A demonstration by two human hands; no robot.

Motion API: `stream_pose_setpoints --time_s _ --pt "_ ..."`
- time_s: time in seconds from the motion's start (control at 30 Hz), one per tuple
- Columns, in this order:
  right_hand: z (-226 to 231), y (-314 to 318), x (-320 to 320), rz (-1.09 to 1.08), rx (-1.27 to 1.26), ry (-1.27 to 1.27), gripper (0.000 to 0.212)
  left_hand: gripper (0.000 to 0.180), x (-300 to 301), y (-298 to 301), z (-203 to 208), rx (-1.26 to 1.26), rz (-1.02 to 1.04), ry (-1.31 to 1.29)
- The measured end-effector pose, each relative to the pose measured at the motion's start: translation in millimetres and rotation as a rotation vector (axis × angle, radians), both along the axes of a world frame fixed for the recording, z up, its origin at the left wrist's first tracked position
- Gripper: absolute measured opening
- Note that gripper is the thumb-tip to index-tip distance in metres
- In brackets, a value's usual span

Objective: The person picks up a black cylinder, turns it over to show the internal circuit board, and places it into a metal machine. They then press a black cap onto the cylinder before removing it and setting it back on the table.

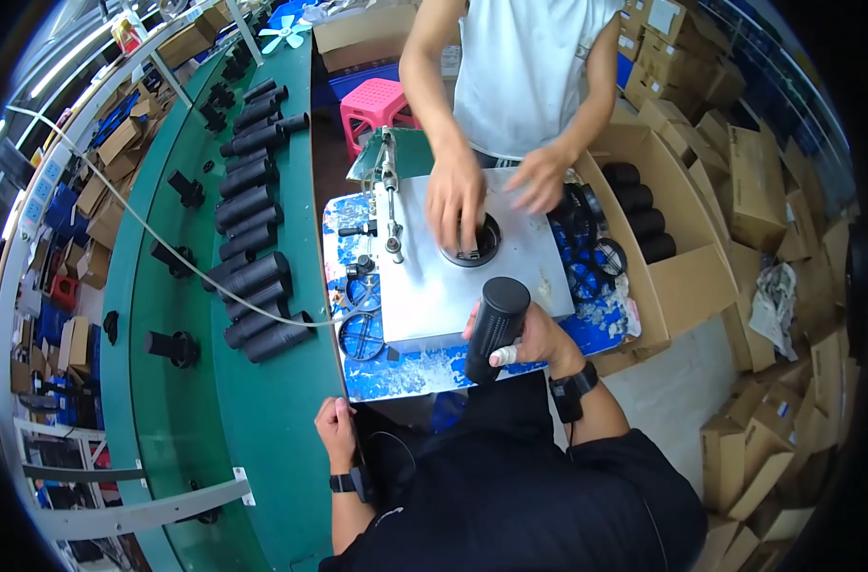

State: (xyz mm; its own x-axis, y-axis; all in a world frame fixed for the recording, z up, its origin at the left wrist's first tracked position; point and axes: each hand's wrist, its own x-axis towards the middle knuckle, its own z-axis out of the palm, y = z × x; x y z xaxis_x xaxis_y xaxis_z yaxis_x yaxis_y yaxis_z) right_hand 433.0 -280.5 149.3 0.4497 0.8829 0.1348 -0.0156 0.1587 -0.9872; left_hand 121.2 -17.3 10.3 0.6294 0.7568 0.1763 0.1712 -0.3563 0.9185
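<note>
In front of me my right hand [534,343] grips a black cylinder [497,319] with slotted, ribbed sides, held upright and slightly tilted over the near edge of the worktable. White tape wraps one finger of that hand. At the green bench's edge my left hand [336,426] is closed with its fingers curled; whatever may be inside is hidden. Across the table a co-worker's hand [456,202] reaches into a black ring-shaped part [479,248] on the grey metal block [424,305]. The co-worker's other hand [539,181], slightly blurred, hovers beside it.
Several black cylinders [253,214] lie in a row on the green bench [262,400] at left. A clamp lever [391,205] stands on the metal block. Black rings [363,336] lie on the blue tabletop. An open carton [682,286] at right holds more cylinders. A white cable crosses the bench.
</note>
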Motion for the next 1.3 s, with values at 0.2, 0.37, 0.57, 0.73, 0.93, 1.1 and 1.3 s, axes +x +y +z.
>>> stream_pose_setpoints --time_s 0.2,0.37,0.57,0.73,0.93,1.1,1.3 --pt "-1.8 -9.4 10.7 -0.064 -0.109 -0.043 0.061 0.04 -0.9 2.7 -4.6 0.014 -0.008 -0.003" --pt "67.4 -5.3 59.5 -0.278 -0.173 -0.205 0.057 0.047 -2.4 2.0 -7.0 0.022 -0.014 -0.016" --pt "54.8 13.7 96.4 -0.276 -0.403 -0.381 0.059 0.04 -4.5 -0.4 -2.5 0.011 0.005 -0.003" --pt "59.4 27.0 99.7 -0.334 -0.631 -0.589 0.061 0.039 -2.6 -0.5 1.0 0.015 0.005 0.004" --pt "71.3 50.6 100.4 -0.309 -0.794 -0.74 0.071 0.038 -4.4 0.2 -0.7 0.019 -0.006 0.009" --pt "94.6 57.0 98.8 -0.312 -0.761 -0.785 0.057 0.038 -4.5 -0.2 -1.6 0.03 0.006 -0.023" --pt "105.0 40.6 100.6 -0.267 -0.345 -0.245 0.056 0.038 -4.0 1.9 -1.9 0.062 -0.023 -0.013"
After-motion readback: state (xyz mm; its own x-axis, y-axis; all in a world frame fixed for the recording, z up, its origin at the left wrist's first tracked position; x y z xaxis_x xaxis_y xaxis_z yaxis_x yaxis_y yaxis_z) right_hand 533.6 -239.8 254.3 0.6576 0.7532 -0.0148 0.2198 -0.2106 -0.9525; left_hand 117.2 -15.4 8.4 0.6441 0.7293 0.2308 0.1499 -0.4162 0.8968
